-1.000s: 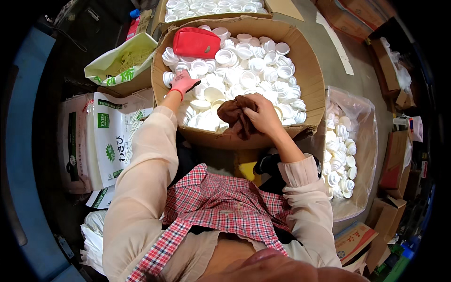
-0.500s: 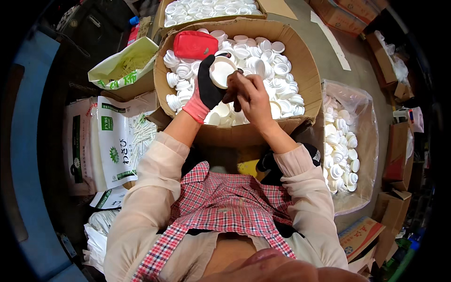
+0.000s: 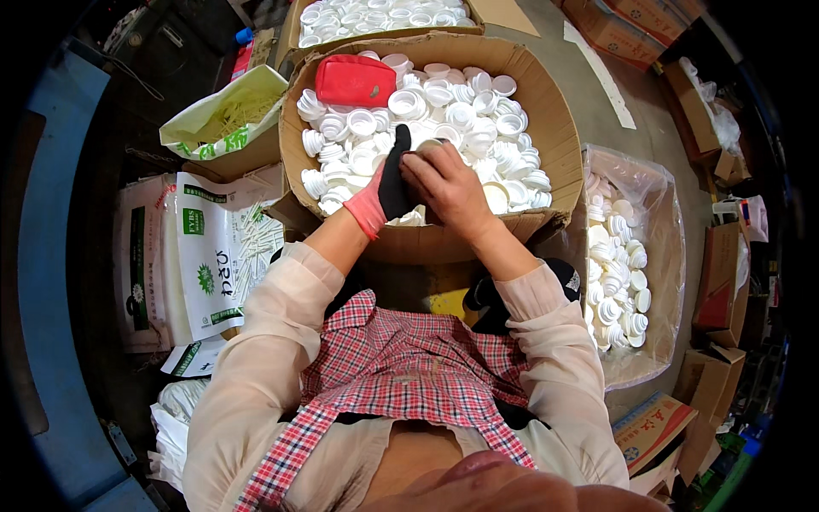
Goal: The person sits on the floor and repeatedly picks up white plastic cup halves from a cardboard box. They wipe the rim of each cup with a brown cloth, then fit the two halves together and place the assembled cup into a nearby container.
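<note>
Over a large cardboard box full of white plastic caps, my two hands meet. My left hand wears a black-palmed glove with a pink cuff, its thumb pointing up. A white plastic cap shows in part between the hands, and my left fingers close round it behind my right hand. My right hand is bare at the back, with its fingers curled and pressed onto the cap. Most of this cap and the right fingertips are hidden. A red pouch lies on the caps beyond my left hand.
Right of the box stands a plastic-lined box of similar caps. Another cap-filled box is behind. To the left are an open bag of thin pale sticks and a printed bag with short white sticks.
The cap in my left hand has turned from facing up to mostly hidden. Both hands have sunk slightly nearer to me, and my right fingers have closed in over the cap.
</note>
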A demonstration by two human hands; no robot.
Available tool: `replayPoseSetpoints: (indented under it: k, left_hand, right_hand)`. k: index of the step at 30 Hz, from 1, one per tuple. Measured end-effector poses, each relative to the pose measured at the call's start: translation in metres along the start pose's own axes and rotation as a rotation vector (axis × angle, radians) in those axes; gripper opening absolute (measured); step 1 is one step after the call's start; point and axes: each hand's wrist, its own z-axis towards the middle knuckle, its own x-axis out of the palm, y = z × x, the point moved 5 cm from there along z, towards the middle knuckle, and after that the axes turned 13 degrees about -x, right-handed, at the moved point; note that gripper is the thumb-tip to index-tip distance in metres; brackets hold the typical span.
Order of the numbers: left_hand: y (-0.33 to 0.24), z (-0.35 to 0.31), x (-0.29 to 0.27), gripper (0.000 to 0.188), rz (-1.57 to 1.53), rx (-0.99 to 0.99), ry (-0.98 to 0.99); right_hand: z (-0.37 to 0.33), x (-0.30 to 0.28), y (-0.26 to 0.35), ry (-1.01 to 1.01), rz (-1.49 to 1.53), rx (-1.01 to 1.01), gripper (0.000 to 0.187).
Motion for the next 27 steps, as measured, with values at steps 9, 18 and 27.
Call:
replayPoseSetpoints:
  k: [9,18,27]
  left_hand:
    - [-0.007,-0.018,0.024,0.054,0.684,0.279,-0.468]
    - [-0.021,-0.034,0.044,0.038,1.120,1.081,-0.614]
    - [-0.083,-0.036,-0.012,0.046,-0.212,0.717,-0.025]
  right_hand:
    - [0.003,-0.006,-0.009,-0.047,-0.135,0.172,0.023]
    - [-0.032,0.029,-0.038,0.004,0.041,0.712,0.016]
    - [-0.043,0.068,-0.102,-0.036,0.405,0.775,0.027]
